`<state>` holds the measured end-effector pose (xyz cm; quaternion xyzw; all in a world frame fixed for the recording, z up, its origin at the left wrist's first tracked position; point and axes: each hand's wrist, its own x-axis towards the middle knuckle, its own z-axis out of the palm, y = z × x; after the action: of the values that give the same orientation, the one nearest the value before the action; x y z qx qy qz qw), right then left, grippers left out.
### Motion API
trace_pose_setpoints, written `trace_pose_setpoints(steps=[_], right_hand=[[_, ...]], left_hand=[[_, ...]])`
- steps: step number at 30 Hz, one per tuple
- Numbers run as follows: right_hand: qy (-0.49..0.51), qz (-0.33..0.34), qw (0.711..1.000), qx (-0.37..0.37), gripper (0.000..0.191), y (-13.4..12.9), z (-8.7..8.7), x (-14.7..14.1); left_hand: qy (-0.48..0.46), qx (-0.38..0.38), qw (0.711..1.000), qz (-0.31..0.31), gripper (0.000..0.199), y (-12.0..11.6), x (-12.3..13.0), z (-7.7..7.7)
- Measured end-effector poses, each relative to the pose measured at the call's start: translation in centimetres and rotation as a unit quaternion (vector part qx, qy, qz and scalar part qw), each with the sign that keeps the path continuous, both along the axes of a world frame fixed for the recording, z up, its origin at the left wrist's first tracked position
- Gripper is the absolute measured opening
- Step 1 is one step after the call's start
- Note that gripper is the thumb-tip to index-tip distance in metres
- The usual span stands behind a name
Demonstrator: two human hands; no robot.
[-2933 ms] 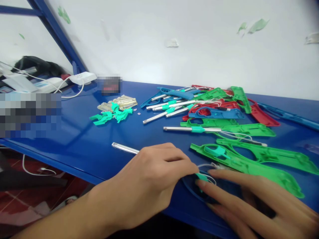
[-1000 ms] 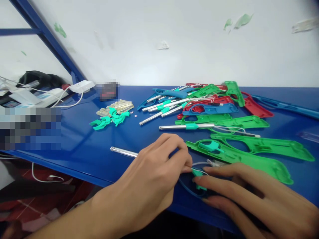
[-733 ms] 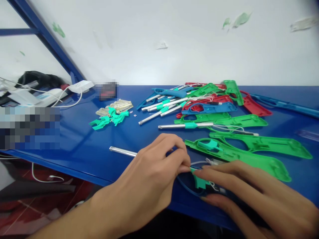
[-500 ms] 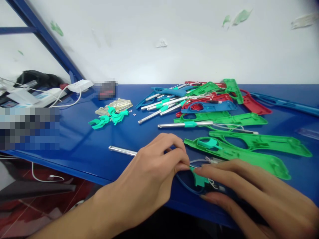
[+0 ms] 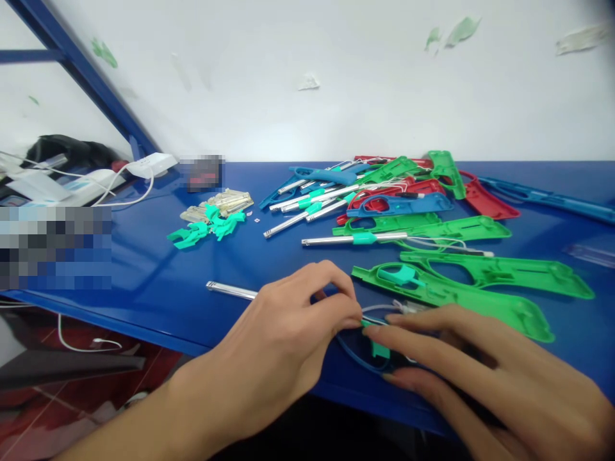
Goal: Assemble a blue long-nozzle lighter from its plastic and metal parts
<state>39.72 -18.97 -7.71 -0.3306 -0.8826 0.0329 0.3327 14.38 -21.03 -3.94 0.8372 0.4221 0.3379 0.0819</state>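
My left hand (image 5: 283, 326) is closed, thumb and fingertips pinched round the front of a blue lighter shell (image 5: 356, 358) at the table's near edge. A silver metal tube (image 5: 231, 291) sticks out to the left beyond this hand. My right hand (image 5: 490, 371) grips the shell's handle end, its fingertips touching a teal trigger (image 5: 380, 350) by the loop. White wires (image 5: 384, 308) run beside the fingers. Much of the shell is hidden under both hands. Just behind lies a green lighter half-shell (image 5: 500, 307) with a teal trigger (image 5: 402, 274) in it.
Green, red and blue half-shells (image 5: 403, 205) and metal tubes with teal collars (image 5: 331, 240) are heaped behind my hands. Loose teal triggers (image 5: 228, 224) and clear yellowish parts (image 5: 235, 202) lie left of them. A white power strip (image 5: 152, 165) stands farther left, before the wall.
My right fingertips have shifted slightly left over the teal trigger, so less of it shows. The left hand keeps its pinch. The whole view has moved a little.
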Motion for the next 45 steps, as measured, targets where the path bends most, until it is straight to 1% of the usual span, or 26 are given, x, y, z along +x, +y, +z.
trace_pose_setpoints(steps=[3, 6, 9, 11, 15, 19, 23, 27, 31, 35, 39, 42, 45], right_hand=[[-0.018, -0.001, 0.999, 0.031, 0.054, 0.1, -0.5, 0.4], [-0.021, 0.002, 0.999, 0.044, 0.054, 0.1, -0.8, 0.7], [-0.016, 0.01, 0.999, 0.037, 0.055, 0.0, -0.8, 0.8], [-0.015, 0.011, 1.0, 0.025, 0.058, 0.0, -0.7, 0.8], [-0.016, 0.007, 1.0, 0.017, 0.057, 0.0, -0.5, 0.7], [-0.015, 0.016, 1.0, 0.013, 0.054, 0.0, -0.5, 1.0], [-0.011, 0.017, 1.0, 0.015, 0.059, 0.0, -0.6, 1.2], [-0.015, 0.011, 1.0, -0.001, 0.06, 0.1, -0.7, 1.1], [-0.005, 0.018, 1.0, -0.007, 0.052, 0.3, -0.6, 0.8], [0.008, -0.002, 1.0, -0.016, 0.034, 0.3, -0.2, 0.3], [0.016, -0.004, 1.0, -0.023, 0.033, 0.1, 0.0, 0.3], [0.012, -0.005, 0.999, -0.034, 0.029, 0.0, 0.0, 0.3], [0.015, -0.008, 0.999, -0.027, 0.027, 0.0, 0.0, 0.3]], left_hand=[[0.012, -0.027, 1.0, -0.006, 0.028, -0.1, -0.3, 0.5], [0.052, -0.051, 0.997, 0.002, 0.033, -0.3, -0.5, 1.4], [0.096, -0.052, 0.994, 0.013, 0.04, -0.5, -0.4, 2.2], [0.123, -0.045, 0.991, 0.021, 0.041, -0.6, -0.3, 2.3], [0.157, -0.017, 0.987, 0.031, 0.038, -0.4, -0.3, 2.2], [0.153, -0.004, 0.988, 0.019, 0.027, -0.2, -0.4, 1.9], [0.147, 0.017, 0.989, 0.012, 0.03, -0.2, -0.5, 1.9], [0.138, 0.035, 0.99, 0.007, 0.023, -0.2, -0.4, 2.1], [0.145, 0.037, 0.989, -0.019, 0.028, 0.2, -0.2, 2.0], [0.139, 0.042, 0.989, -0.038, 0.032, 0.5, 0.1, 1.6], [0.106, 0.056, 0.992, -0.038, 0.034, 0.5, 0.3, 1.0], [0.081, 0.053, 0.994, -0.05, 0.035, 0.6, 0.3, 0.7], [0.066, 0.05, 0.995, -0.057, 0.038, 0.8, 0.4, 0.5]])
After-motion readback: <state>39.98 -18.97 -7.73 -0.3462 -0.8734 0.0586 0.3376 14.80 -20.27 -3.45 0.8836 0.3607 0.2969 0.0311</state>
